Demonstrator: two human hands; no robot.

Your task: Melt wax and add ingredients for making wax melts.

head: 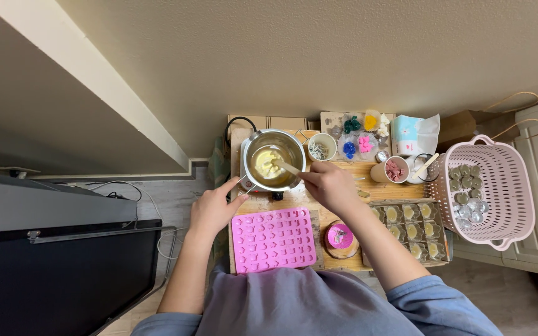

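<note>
Right hand (pixel 330 184) closing around a wooden stirrer (pixel 286 167), tip sitting in pale yellow melt inside the metal pot (pixel 274 159). Left hand (pixel 212 210) loosely open, index fingertip touching the pot handle (pixel 246 182). Pot standing at the back left of the small wooden table (pixel 287 202), over a hot plate. Lying just in front of the pot: pink silicone mould (pixel 273 239). Resting right of the mould: round pink-topped disc (pixel 340 238), tray of small filled cups (pixel 410 229). Standing beside the table at right: pink basket (pixel 510 186).
</note>
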